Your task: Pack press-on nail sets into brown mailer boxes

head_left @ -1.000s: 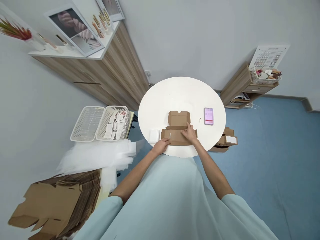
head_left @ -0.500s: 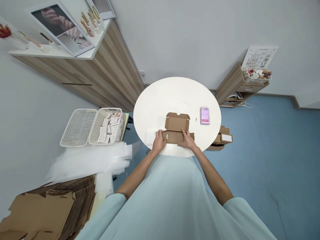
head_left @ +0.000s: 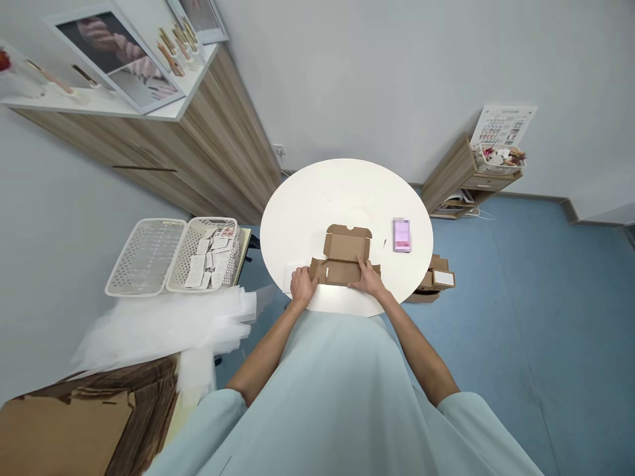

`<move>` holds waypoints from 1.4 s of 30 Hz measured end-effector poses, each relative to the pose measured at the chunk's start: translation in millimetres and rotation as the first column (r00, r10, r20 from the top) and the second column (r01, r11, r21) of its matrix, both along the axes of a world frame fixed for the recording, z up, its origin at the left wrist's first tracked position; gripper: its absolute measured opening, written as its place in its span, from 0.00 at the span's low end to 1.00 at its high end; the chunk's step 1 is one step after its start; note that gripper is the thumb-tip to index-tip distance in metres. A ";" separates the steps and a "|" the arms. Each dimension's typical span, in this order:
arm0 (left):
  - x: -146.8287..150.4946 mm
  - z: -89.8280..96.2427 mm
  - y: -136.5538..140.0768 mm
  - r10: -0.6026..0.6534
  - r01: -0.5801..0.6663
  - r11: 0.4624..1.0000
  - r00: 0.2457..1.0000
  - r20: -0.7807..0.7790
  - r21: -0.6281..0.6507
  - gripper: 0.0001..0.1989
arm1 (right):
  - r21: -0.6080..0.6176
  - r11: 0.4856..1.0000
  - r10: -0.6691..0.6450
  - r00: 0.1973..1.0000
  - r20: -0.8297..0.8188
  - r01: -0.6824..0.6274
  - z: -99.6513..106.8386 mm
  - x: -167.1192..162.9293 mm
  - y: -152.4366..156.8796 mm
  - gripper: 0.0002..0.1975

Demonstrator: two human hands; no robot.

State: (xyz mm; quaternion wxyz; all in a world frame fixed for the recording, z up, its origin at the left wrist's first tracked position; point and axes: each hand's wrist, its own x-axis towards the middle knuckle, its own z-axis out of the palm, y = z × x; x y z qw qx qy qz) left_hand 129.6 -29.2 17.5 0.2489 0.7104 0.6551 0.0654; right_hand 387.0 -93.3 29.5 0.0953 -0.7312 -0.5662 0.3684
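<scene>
A small brown cardboard box [head_left: 342,271], partly folded, lies near the front edge of the round white table [head_left: 342,188]. Its lid panel [head_left: 348,246] is opened out toward the far side. At the box's left end, my left hand [head_left: 303,285] grips the side flap, fingers bent. My right hand [head_left: 368,277] holds the right part, with the index finger over the inside and the thumb at the front edge. Some flattened white packing material [head_left: 288,276] lies partly under my left hand.
A phone with a pinkish screen [head_left: 402,235] lies on the table's right. To the left are a white basket with packets [head_left: 202,254], white sheets [head_left: 173,324] and stacked flat cardboard [head_left: 64,430]. Folded boxes [head_left: 434,281] stand low to the right.
My left hand has shifted a little left, and the box's left flap now sticks out beside it. My right hand stays on the right part. The whole view has shifted slightly.
</scene>
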 end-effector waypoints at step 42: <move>50.8 18.8 -2.0 -0.119 0.112 0.981 0.992 -0.036 -0.162 0.07 | 0.168 0.886 -0.437 0.899 -0.003 0.432 -4.2 0.2 -50.7 0.11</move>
